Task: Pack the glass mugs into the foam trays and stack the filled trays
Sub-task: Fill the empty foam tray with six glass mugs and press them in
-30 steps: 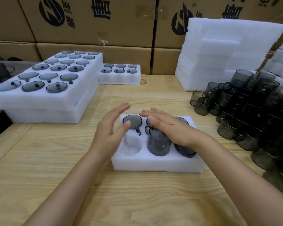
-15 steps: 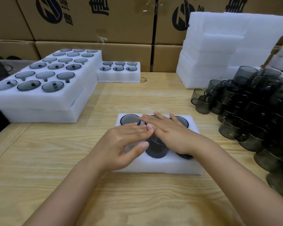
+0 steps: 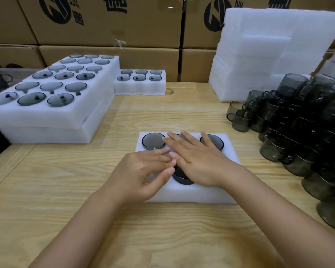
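Glossy smoked-glass mugs [image 3: 298, 117] are gleaming right of the matt white foam tray [image 3: 191, 196], which is lying on a smooth, pale grained wooden table [image 3: 66, 180].

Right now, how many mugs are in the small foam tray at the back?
6 mugs in the small foam tray: back row left, middle, right; front row left, middle, right. None appears hidden.

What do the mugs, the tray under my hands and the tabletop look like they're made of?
Mugs: smoky grey glass, glossy; see-through with glinting rims. Foam tray: white foam, matte, softly fuzzy edges. Tabletop: pale wood, perhaps pine or a veneer; clear grain lines, low sheen.
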### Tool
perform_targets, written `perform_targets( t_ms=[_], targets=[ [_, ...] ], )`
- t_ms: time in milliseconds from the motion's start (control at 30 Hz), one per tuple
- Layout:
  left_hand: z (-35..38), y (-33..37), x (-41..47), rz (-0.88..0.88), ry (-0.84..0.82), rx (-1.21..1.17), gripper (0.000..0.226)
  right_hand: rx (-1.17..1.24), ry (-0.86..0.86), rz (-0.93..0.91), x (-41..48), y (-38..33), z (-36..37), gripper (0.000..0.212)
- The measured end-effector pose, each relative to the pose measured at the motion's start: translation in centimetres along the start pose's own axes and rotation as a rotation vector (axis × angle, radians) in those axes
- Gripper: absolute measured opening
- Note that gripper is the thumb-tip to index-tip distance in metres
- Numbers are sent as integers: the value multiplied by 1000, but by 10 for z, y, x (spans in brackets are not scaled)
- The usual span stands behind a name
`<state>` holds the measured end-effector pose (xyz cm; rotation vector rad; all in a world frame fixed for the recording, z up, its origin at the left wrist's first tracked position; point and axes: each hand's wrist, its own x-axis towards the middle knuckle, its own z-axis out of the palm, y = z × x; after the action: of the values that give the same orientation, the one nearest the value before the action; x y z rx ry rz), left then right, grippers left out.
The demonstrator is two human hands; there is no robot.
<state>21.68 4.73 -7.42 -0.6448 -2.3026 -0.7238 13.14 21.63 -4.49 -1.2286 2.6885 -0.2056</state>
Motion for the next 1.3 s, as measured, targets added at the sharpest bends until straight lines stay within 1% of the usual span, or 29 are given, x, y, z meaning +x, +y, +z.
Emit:
perform_targets(
  t_ms=[67,200,267,400,500,567,667,700,733,800,867,900,933,967,1000,1033,1067,1100,1133,1167,1200,1233,1300],
  targets=[
    [0,1,1,40,9,49,28,32,10,-7,0,2,1,51],
    [-1,3,3,224,40,252,33,204,52,23,2,3,1,49],
    [0,7,5,268,48,320,33,165,65,44,2,1,2,50],
    [11,21,6,210,102,434,42,-55,70,66,3,-2,7,50],
    [26,35,7,182,169,634,43,-114,104,80,4,-2,10,54],
    [35,44,5,175,172,790,43,-72,99,70,6,-1,10,61],
    [42,49,1,178,139,892,44,71,88,60,4,2,8,84],
    [42,49,1,162,137,906,44,111,91,59,3,3,7,82],
    [40,49,3,139,141,901,43,158,93,61,3,3,5,74],
    [34,49,8,95,174,821,39,294,113,64,1,2,1,57],
    [25,48,10,52,224,687,32,537,175,52,-3,3,-5,48],
    [19,47,9,23,243,602,30,688,233,55,-7,5,-10,45],
    [13,44,8,-19,260,508,31,784,325,71,-13,9,-16,43],
    [6,40,7,-76,281,414,33,777,459,103,-19,17,-22,40],
    [-1,35,7,-146,316,325,34,672,608,164,-25,28,-27,37],
    [-7,27,7,-230,367,233,35,505,724,249,-32,43,-30,35],
    [-12,19,7,-330,424,127,35,321,761,366,-38,59,-32,35],
    [-14,11,5,-429,472,1,33,166,710,509,-44,75,-32,37],
    [-15,4,4,-519,503,-134,28,74,593,659,-49,89,-30,42],
    [-13,-2,2,-597,517,-266,24,46,474,780,-55,100,-25,46],
    [-9,-9,-1,-660,519,-373,23,51,398,854,-60,108,-19,49],
    [-5,-15,-4,-711,506,-443,24,67,372,884,-65,112,-13,50],
    [1,-26,-8,-819,450,-520,28,112,408,871,-72,116,-4,51]
  ],
)
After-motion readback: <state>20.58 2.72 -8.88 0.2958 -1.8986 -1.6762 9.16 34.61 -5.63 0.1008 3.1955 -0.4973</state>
